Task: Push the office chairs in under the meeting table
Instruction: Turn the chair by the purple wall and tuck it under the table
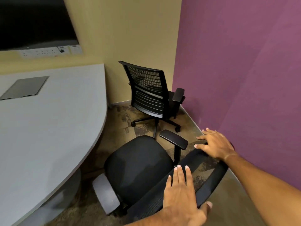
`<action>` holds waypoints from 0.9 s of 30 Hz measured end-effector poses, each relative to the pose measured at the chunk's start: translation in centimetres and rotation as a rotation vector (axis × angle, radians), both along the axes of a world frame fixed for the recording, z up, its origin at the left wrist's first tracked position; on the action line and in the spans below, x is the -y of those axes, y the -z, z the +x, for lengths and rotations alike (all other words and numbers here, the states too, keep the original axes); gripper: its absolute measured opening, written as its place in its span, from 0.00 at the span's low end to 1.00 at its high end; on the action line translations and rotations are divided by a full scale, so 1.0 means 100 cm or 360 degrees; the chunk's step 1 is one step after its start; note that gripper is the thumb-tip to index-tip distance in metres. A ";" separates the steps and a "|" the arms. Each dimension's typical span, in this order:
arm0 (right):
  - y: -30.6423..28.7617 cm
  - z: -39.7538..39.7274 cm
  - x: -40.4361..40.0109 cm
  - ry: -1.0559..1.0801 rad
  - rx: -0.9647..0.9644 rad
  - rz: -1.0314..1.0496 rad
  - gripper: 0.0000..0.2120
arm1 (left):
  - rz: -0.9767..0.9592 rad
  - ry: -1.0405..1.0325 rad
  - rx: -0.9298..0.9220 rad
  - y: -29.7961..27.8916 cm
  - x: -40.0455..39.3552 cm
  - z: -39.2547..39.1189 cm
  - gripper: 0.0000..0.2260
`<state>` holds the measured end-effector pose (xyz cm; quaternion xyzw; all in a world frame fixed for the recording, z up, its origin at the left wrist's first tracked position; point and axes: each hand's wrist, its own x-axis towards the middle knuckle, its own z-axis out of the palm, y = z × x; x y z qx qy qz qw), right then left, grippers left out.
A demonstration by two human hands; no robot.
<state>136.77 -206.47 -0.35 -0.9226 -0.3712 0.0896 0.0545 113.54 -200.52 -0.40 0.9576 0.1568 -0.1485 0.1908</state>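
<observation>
A black office chair (pixel 138 162) stands in front of me, its seat facing the grey meeting table (pixel 53 128) and a gap of floor between them. My left hand (pixel 182 193) lies over its mesh backrest (pixel 210 181), fingers on the front and thumb hooked behind the top rail. My right hand (pixel 213 144) rests palm-down on the far end of that rail with its fingers spread. A second black mesh-back chair (pixel 149 93) stands farther off in the corner, turned away from the table.
A purple wall (pixel 244 70) runs close along the right and a beige wall (pixel 127 38) closes the far end. A dark screen (pixel 32 22) hangs above the table. A grey cable hatch (pixel 24 87) is set into the tabletop. The floor is brown patterned carpet (pixel 130 118).
</observation>
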 end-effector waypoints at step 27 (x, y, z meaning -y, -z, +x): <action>0.000 -0.006 0.043 -0.0224 -0.0097 0.0518 0.23 | -0.0005 -0.0176 0.0018 0.012 -0.011 -0.018 0.54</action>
